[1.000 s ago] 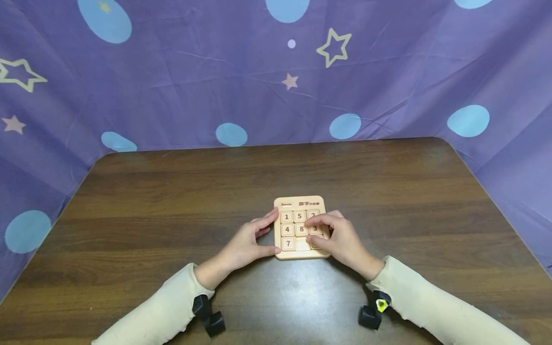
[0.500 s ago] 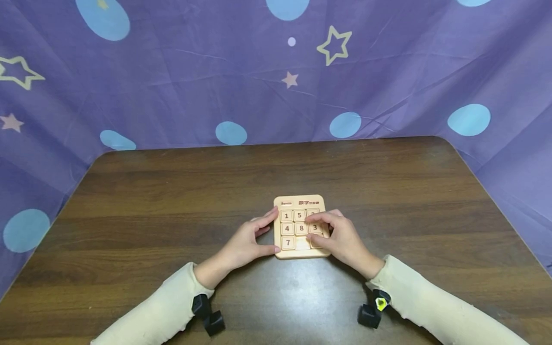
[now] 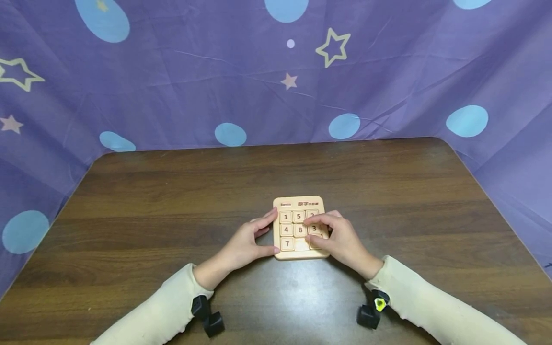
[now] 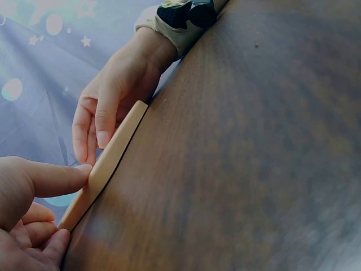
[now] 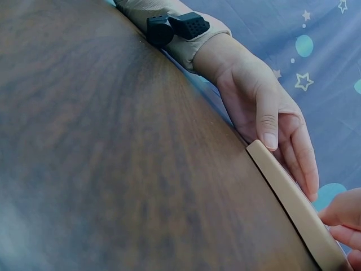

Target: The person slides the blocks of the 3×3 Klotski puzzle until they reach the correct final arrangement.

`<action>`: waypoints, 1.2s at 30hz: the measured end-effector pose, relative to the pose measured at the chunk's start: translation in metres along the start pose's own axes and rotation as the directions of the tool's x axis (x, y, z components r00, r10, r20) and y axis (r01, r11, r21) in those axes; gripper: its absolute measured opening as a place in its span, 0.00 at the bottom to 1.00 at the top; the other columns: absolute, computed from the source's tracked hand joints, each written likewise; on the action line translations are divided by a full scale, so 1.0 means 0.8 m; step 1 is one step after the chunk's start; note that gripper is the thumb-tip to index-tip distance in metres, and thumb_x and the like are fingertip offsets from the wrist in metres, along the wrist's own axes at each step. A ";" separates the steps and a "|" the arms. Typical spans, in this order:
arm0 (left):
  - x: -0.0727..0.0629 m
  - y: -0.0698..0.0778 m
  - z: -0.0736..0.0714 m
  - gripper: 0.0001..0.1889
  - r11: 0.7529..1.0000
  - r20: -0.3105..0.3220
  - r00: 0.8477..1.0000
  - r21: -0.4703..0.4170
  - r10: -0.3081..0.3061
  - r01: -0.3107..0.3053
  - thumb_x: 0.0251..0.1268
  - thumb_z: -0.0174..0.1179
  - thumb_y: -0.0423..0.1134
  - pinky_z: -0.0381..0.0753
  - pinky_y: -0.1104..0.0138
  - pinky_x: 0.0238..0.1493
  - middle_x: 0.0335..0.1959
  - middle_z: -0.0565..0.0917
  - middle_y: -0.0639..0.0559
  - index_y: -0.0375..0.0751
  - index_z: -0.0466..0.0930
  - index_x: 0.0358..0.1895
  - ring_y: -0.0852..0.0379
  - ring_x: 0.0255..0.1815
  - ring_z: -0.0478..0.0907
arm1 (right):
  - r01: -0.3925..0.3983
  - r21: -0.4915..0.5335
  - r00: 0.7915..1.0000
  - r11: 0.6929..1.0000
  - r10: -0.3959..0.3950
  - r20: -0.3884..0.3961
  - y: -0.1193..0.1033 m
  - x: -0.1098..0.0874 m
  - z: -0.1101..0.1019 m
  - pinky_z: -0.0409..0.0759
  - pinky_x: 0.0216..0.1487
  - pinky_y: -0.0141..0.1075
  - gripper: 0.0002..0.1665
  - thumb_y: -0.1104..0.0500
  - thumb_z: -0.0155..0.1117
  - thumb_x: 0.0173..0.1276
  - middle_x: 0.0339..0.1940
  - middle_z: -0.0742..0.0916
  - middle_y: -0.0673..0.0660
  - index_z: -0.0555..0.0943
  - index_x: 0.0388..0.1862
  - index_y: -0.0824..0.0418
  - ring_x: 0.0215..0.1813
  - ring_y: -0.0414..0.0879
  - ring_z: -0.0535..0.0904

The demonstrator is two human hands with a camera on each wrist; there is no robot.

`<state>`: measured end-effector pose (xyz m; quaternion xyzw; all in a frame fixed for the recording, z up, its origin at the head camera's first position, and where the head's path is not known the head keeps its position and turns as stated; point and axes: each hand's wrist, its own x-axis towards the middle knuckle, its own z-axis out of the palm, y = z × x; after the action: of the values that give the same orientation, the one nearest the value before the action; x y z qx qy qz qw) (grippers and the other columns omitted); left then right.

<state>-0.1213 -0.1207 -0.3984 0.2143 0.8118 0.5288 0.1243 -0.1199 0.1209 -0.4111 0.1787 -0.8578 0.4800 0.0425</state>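
The number board [image 3: 297, 256] lies flat on the counter [image 3: 172, 191], and over the last second nothing on it has shifted: tile 7 [image 3: 287, 244] stays at the board's lower left, tile 8 [image 3: 300, 230] at its centre, and the empty slot [image 3: 302, 245] at its bottom middle. That suggests a pause in the handling, with the layout held as it is. Along the board's left edge the left hand [image 3: 247, 239] rests outstretched thumb and fingers, apparently steadying it. The right hand [image 3: 342, 237] arches loosely over the board's right column, its fingers clasping nothing visible; whether their tips touch the tiles, I cannot tell.
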 end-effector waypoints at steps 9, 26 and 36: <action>0.001 -0.002 0.001 0.41 1.000 0.003 1.000 0.003 -0.003 0.003 0.47 0.70 0.28 0.68 0.57 0.66 0.71 0.60 0.40 0.28 0.61 0.67 0.45 0.71 0.57 | -0.012 0.023 1.000 1.000 0.012 0.005 0.003 -0.002 -0.001 0.72 0.40 0.32 0.17 0.64 0.74 0.48 0.39 0.83 0.51 0.86 0.40 0.55 0.41 0.43 0.72; 0.001 0.000 -0.001 0.41 1.000 -0.002 1.000 0.000 0.008 -0.008 0.47 0.70 0.27 0.68 0.55 0.66 0.71 0.60 0.38 0.27 0.60 0.67 0.44 0.71 0.57 | 0.007 0.023 0.999 1.000 -0.007 0.040 0.003 -0.001 -0.003 0.72 0.42 0.34 0.15 0.62 0.74 0.50 0.39 0.84 0.49 0.86 0.39 0.53 0.43 0.43 0.72; 0.000 -0.001 0.001 0.41 1.000 -0.001 1.000 -0.002 -0.001 0.001 0.47 0.70 0.28 0.68 0.56 0.66 0.71 0.60 0.39 0.27 0.61 0.67 0.45 0.71 0.57 | -0.014 0.028 0.999 1.000 0.013 0.040 0.002 -0.003 0.000 0.71 0.39 0.32 0.15 0.61 0.75 0.49 0.36 0.82 0.49 0.86 0.38 0.53 0.40 0.43 0.70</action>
<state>-0.1214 -0.1205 -0.3996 0.2134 0.8115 0.5295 0.1245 -0.1187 0.1225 -0.4130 0.1831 -0.8528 0.4886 0.0198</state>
